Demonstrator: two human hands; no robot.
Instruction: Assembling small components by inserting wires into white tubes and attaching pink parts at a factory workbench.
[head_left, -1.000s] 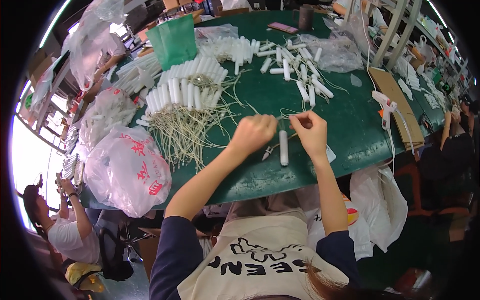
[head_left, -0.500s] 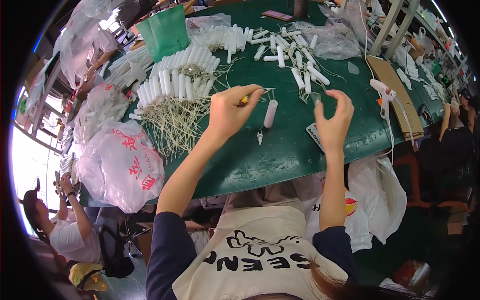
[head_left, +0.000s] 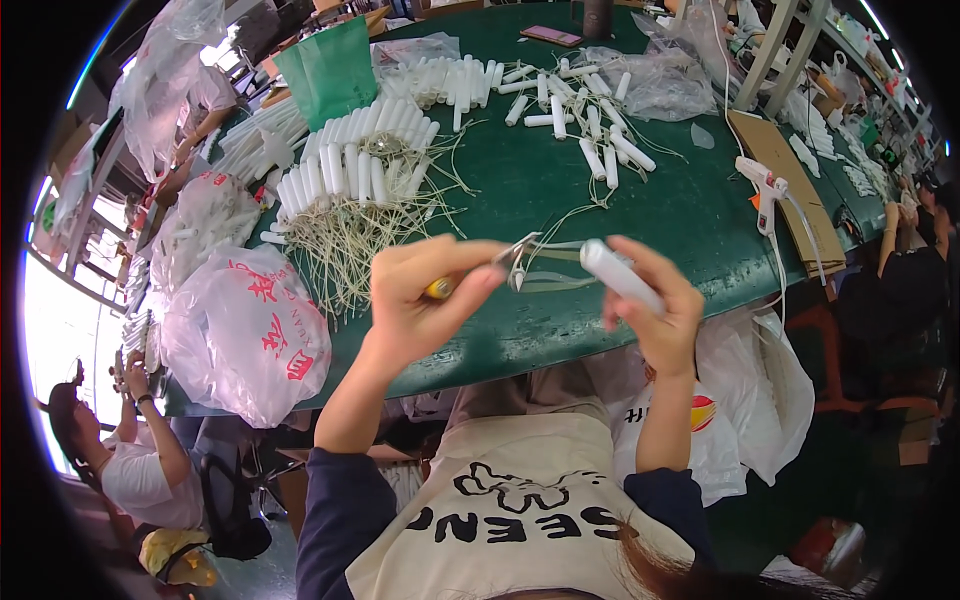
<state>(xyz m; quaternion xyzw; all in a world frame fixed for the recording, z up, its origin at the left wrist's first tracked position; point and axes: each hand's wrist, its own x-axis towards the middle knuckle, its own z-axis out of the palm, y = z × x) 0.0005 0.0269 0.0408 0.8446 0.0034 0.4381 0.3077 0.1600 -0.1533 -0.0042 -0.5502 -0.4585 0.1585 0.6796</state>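
My left hand (head_left: 430, 305) is closed on a slim yellow-handled tool (head_left: 438, 289) with a pointed metal end showing past the fingertips. Just by that end hangs a small white pointed piece (head_left: 518, 279). Thin pale wires stretch from there across to a white tube (head_left: 618, 275), gripped in my right hand (head_left: 665, 315). The tube tilts with its upper end toward the left hand; motion blurs the right fingers. Both hands are above the table's near part.
Many white tubes with wires (head_left: 335, 170) lie bunched at left, and loose tubes (head_left: 590, 120) lie farther right. A glue gun (head_left: 765, 195) is by cardboard (head_left: 785, 190). Plastic bags (head_left: 245, 330) crowd the left edge. A phone (head_left: 550, 36) lies at the back. Other people sit left and right.
My right hand was open with its fingers apart and now grips the white tube, which had hung below my left hand. My left hand has moved down and to the left.
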